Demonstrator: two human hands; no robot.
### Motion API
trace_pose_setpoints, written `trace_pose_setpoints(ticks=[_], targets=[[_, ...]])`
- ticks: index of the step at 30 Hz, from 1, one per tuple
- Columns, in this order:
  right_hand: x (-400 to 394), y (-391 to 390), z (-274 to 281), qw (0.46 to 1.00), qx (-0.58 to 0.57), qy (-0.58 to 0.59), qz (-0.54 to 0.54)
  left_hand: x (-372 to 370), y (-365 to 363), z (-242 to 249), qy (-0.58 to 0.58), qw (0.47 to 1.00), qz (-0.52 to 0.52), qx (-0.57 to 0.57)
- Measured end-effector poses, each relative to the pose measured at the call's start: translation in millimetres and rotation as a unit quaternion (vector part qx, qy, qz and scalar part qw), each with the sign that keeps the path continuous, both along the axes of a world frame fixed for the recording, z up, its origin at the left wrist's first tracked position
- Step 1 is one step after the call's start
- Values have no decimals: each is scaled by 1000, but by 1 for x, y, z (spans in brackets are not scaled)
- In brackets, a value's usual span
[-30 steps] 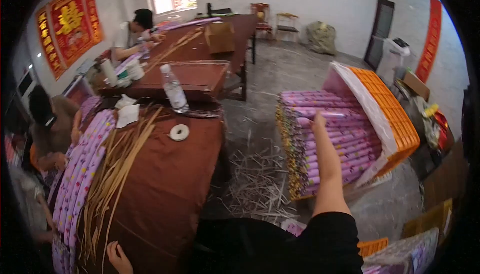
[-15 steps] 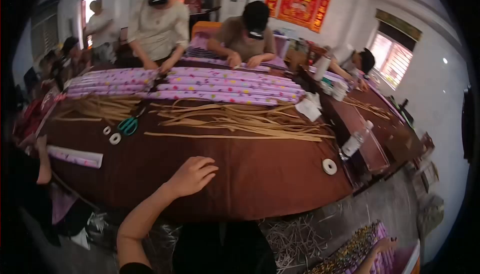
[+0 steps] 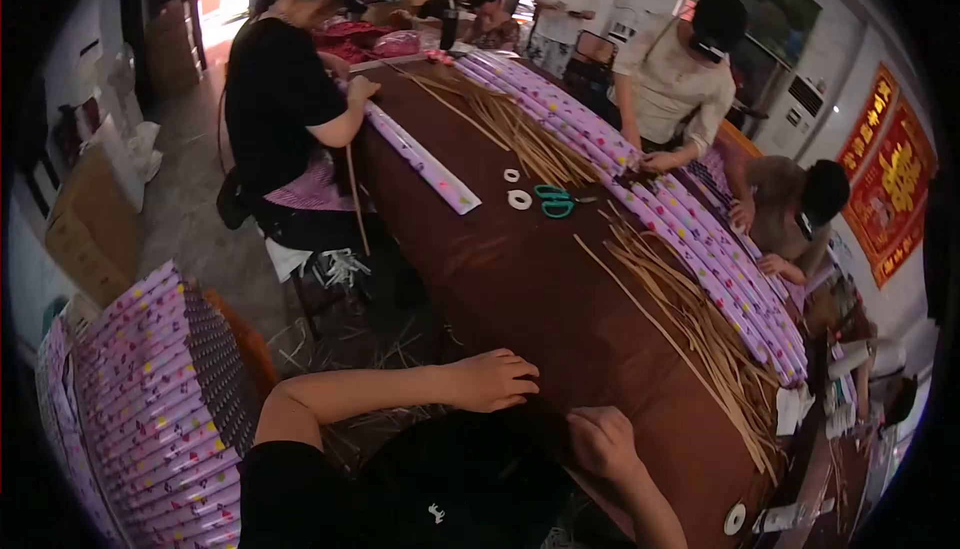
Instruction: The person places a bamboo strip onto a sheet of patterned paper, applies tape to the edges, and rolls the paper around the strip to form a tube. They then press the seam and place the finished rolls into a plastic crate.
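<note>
My left hand (image 3: 495, 381) is over the near edge of the brown-covered table (image 3: 520, 294), palm down. Its fingers are slightly spread and hold nothing. To its right, my right hand (image 3: 605, 441) is also at the edge, fingers curled in, with nothing visible in them. Beyond my hands lie teal-handled scissors (image 3: 555, 202) and two white tape rolls, the larger tape roll (image 3: 519, 200) beside the scissors. Long tan strips (image 3: 680, 314) lie loose across the table. Behind them is a row of purple flower-patterned rolls (image 3: 700, 249).
A co-worker in black (image 3: 285, 99) at the left handles a patterned roll (image 3: 425, 159). Other people (image 3: 675, 84) work along the far side. A stack of patterned rolls (image 3: 140, 389) stands at lower left. Scraps litter the floor. Another tape roll (image 3: 735, 519) is at lower right.
The view has swung left. My right hand has come up from a bundle of patterned rolls at the lower right to the table edge. My left hand remains over the table, empty.
</note>
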State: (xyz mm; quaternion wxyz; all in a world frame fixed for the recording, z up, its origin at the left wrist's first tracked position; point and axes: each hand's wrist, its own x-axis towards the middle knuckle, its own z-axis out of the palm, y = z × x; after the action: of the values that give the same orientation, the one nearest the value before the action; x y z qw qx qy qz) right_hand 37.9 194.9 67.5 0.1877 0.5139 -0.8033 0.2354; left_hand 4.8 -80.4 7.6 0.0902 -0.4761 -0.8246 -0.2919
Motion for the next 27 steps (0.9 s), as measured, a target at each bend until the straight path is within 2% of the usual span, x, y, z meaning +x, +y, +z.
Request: trace_pose_setpoints(ticks=[2,4,5,6,8,9,11,12,14,15,16,17,18,19,21,23,25,26,27], targets=[[-16,-52,3,992,46,-42,110,18,-17,-6,-4,999,45,3],[-18,-100,-3,978,48,-65,195,42,-34,-14,-102,990,94,-6],[-18,-119,-9,962,46,-83,255,55,-40,-22,-108,986,128,-1],[-17,-131,-17,952,50,-88,289,68,-46,-32,-154,977,147,6],[-6,-145,-42,937,136,-132,293,89,-50,-67,-258,951,167,15],[-2,-144,-60,925,140,-137,324,103,-52,-77,-267,943,198,24],[1,-134,-84,875,366,-128,290,128,-52,-92,-298,914,214,-175],[5,-131,-91,865,369,-131,314,137,-46,-127,-224,923,231,-210],[14,-127,-91,818,469,-248,221,144,-44,-114,-274,906,245,-210],[13,-125,-93,812,473,-249,234,146,-41,-110,-309,895,242,-215],[8,-124,-95,801,505,-243,210,150,-39,-126,-264,907,276,-178],[2,-122,-97,789,536,-236,186,146,-39,-107,-317,882,248,-247],[-5,-123,-98,787,545,-240,164,142,-45,-88,-367,849,217,-312],[-12,-118,-100,782,549,-240,173,146,-52,-90,-333,850,227,-339],[-23,-110,-104,847,497,-160,100,174,-74,-143,-186,892,354,-209],[-31,-108,-100,845,485,-205,93,198,-113,-125,-213,862,360,-288],[-30,-110,-92,842,472,-249,84,231,-161,-88,-162,854,401,-289],[-27,-113,-89,828,490,-259,86,243,-180,-70,-229,787,453,-350],[-25,-114,-86,814,509,-267,89,263,-210,-62,-198,776,500,-330]])
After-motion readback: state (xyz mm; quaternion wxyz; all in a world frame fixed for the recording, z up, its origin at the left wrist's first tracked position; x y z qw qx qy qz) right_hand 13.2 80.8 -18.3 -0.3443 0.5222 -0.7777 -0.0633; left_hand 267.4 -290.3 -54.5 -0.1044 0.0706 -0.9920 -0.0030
